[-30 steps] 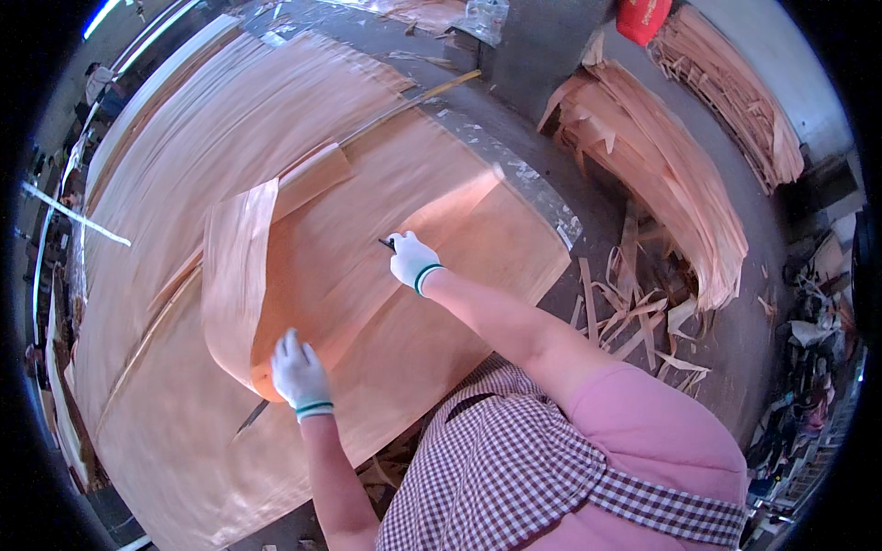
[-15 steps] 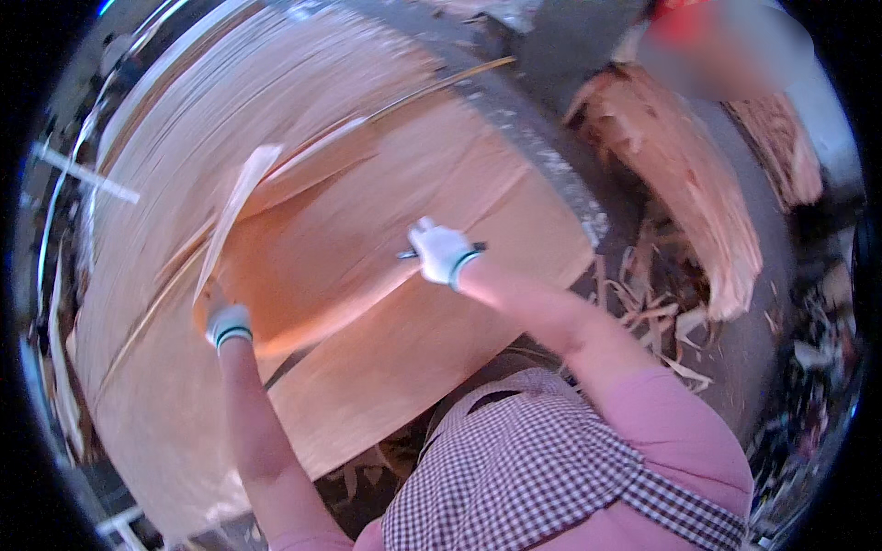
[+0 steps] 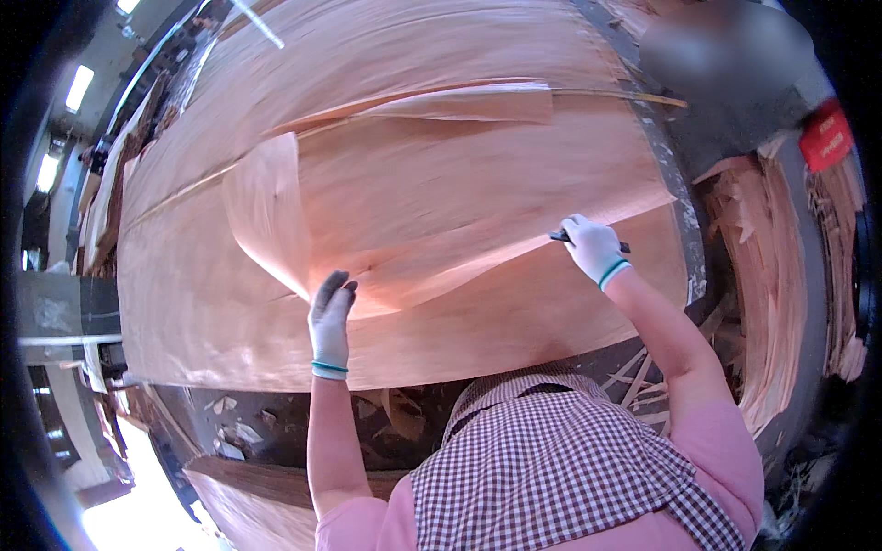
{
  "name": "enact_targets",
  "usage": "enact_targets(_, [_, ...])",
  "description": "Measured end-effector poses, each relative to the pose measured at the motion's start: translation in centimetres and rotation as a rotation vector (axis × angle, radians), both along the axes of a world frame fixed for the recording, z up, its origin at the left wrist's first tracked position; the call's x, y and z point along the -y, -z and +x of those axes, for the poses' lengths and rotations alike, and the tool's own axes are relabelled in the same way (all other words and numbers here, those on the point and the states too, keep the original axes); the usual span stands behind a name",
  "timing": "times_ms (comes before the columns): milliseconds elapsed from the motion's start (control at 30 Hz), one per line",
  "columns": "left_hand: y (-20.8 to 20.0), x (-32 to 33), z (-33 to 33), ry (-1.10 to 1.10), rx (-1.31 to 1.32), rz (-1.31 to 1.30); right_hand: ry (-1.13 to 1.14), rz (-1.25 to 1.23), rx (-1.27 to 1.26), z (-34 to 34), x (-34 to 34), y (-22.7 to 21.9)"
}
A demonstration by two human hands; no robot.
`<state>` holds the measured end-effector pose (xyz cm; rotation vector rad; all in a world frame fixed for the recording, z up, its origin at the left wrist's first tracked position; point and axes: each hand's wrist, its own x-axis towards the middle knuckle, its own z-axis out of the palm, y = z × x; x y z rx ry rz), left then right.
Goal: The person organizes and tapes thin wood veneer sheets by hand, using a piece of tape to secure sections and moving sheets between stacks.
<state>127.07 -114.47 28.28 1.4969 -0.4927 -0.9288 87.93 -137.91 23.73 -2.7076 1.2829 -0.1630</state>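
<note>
A broad sheet of thin wood veneer (image 3: 459, 216) lies on a large stack of veneer (image 3: 220, 344), its near edge lifted in a wave. At the left the sheet curls up into a raised flap (image 3: 266, 197). My left hand (image 3: 331, 321), in a white glove with grey fingertips, is by the foot of that flap. Its fingers are stretched out and I see no grip on the sheet. My right hand (image 3: 593, 246), gloved in white, is closed around a slim black tool (image 3: 559, 236) at the sheet's near edge on the right; its exact kind is unclear.
A narrow yellowish strip (image 3: 657, 97) crosses the stack beyond a folded veneer piece (image 3: 459, 103). Bundled veneer (image 3: 758, 285) stands on the right, with loose scraps (image 3: 638, 381) nearby. Another veneer pile (image 3: 253, 505) is at the lower left. A blurred person is at upper right.
My view has turned, so the stack sits straighter. My left hand has come away from the flap's lower end, and the flap stands more upright. My right hand still holds the black tool.
</note>
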Motion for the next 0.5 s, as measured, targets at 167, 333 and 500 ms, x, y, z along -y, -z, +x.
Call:
enact_targets(167, [-3.4,-3.0,1.2,0.696,1.618,0.824,0.022,-0.032,0.027,-0.3,-2.2,-4.1])
enact_targets(333, [-0.9,-5.1,3.7,0.487,1.784,1.036,0.045,-0.030,0.102,-0.3,-5.1,-9.4])
enact_targets(500, [-0.6,-8.4,7.1,0.379,1.811,1.038,0.043,0.050,0.137,-0.9,-7.4,-12.1])
